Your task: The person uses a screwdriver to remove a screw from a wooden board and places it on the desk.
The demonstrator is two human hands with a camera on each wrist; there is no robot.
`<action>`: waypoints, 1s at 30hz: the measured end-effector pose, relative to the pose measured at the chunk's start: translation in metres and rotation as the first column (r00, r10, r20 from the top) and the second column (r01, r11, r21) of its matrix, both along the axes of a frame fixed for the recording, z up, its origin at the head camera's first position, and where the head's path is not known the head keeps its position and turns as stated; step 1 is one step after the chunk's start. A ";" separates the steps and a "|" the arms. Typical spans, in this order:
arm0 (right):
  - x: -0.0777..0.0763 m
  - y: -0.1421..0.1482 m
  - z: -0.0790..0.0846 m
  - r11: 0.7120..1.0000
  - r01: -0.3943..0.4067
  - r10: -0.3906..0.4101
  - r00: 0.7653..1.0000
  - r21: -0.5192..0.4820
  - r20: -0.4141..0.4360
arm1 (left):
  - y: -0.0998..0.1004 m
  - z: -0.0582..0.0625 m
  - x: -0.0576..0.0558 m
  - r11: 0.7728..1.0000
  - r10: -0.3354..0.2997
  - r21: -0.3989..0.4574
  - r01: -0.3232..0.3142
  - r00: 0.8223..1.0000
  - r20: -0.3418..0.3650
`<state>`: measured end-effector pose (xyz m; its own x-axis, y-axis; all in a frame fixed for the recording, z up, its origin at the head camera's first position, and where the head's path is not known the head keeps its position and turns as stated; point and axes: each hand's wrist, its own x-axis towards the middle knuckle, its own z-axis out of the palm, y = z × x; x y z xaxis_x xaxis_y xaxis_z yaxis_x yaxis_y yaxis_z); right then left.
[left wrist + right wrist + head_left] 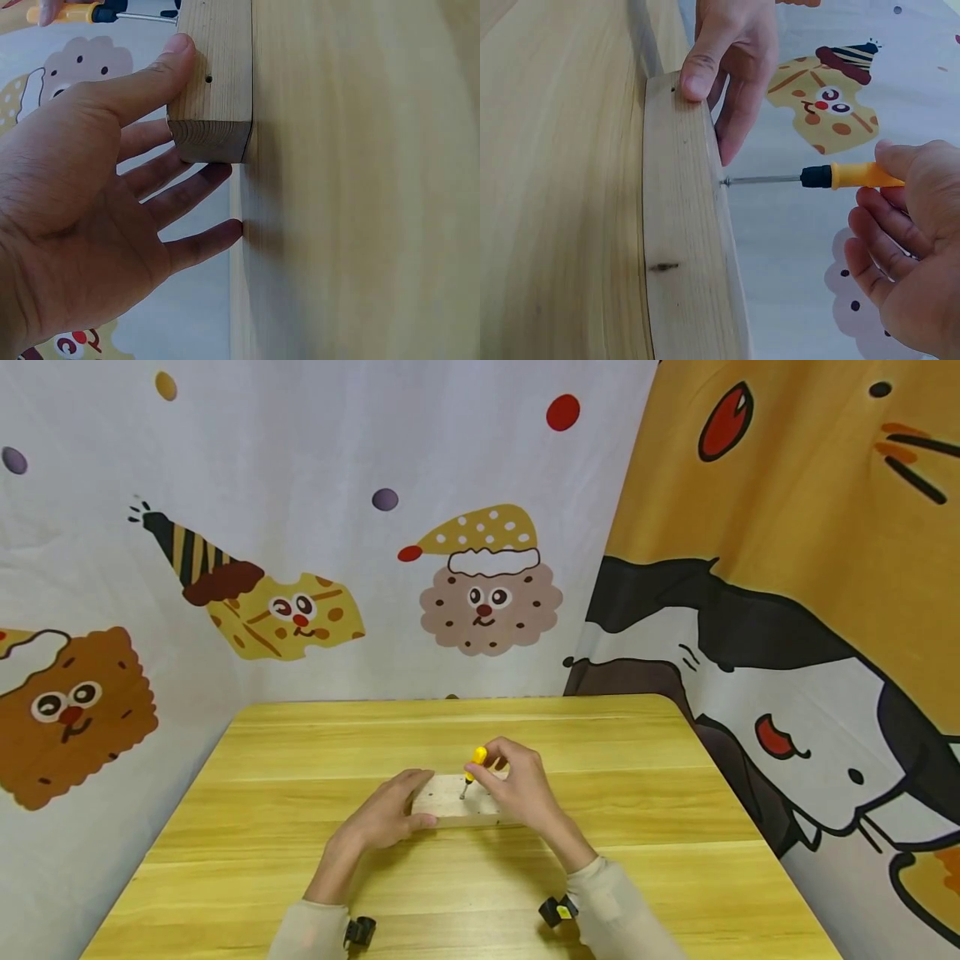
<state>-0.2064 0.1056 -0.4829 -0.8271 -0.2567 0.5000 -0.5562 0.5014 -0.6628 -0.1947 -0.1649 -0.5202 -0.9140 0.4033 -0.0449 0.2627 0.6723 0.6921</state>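
1. A yellow wood-grain table [450, 893] runs from the near edge of the head view back to the wall cloths.
2. Nearest on it are two pale sleeves, left [311, 935] and right [622, 910], each with a small black camera by the cuff, left [362, 931] and right [557, 911].
3. The left hand [384, 812] grips the left end of a block, thumb on the near side, fingers round the far side.
4. The block [444, 807], pale wood, lies lengthwise across the middle of the table; its near side bears a dark mark [664, 267].
5. The right hand [523, 785] pinches the yellow handle of a screwdriver above the block.
6. The screwdriver [472, 771] leans slightly, its shaft reaching down to a small screw [724, 182] at the block's top face.
7. Beyond the table hangs a white cloth [300, 460] printed with a cheese figure [330, 618] and a pinkish biscuit figure [491, 631]; an orange cloth [675, 502] is at right.
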 end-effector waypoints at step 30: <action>-0.003 -0.008 -0.006 0.993 -0.118 0.113 0.979 -0.018 -0.170 | 0.002 -0.001 -0.002 1.000 0.004 0.001 -0.004 1.000 0.000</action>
<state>-0.2098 0.0974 -0.4894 -0.6963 -0.3297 0.6376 -0.7139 0.4097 -0.5679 -0.1964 -0.1631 -0.5213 -0.9156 0.3996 -0.0443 0.2603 0.6730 0.6923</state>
